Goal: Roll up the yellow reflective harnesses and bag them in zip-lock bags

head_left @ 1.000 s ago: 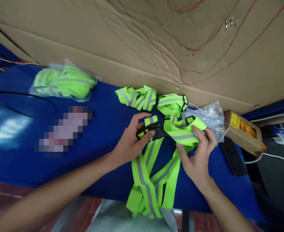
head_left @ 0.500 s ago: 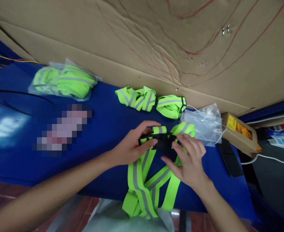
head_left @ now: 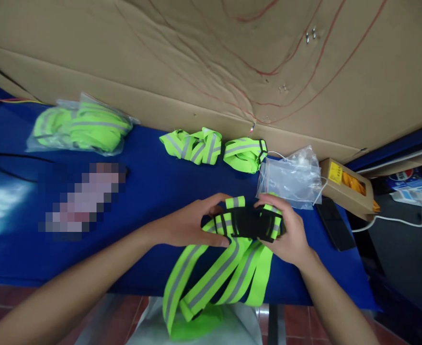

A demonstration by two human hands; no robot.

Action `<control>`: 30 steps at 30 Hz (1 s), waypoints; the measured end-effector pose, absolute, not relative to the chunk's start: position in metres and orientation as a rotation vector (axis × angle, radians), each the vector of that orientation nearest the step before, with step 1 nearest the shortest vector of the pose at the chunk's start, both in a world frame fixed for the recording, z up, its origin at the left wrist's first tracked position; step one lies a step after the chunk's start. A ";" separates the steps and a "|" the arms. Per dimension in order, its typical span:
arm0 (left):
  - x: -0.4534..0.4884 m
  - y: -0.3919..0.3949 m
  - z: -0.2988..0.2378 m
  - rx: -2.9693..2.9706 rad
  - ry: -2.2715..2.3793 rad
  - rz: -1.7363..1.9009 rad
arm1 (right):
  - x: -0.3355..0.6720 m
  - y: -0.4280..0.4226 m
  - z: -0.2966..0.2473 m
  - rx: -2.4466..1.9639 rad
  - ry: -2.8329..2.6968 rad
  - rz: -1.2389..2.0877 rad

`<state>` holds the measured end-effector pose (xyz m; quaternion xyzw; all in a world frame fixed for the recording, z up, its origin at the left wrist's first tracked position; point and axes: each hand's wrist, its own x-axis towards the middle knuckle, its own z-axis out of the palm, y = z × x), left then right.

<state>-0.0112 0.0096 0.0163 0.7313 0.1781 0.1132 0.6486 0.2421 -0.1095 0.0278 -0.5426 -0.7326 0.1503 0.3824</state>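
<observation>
Pinching soft, light reflective harness by its black buckle, left hand and right hand closed round it; probably floppy elsewhere.

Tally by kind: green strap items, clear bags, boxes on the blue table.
Neon-green reflective strap harness, held: 1
Loose folded neon-green strap bundles: 2
Bagged neon-green strap pack: 1
Other clear plastic bag: 1
Small brown cardboard box: 1
Total: 6
</observation>
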 end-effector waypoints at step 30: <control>-0.018 -0.021 0.039 2.290 0.581 0.755 | 0.240 -0.119 0.050 -1.493 -1.994 -0.036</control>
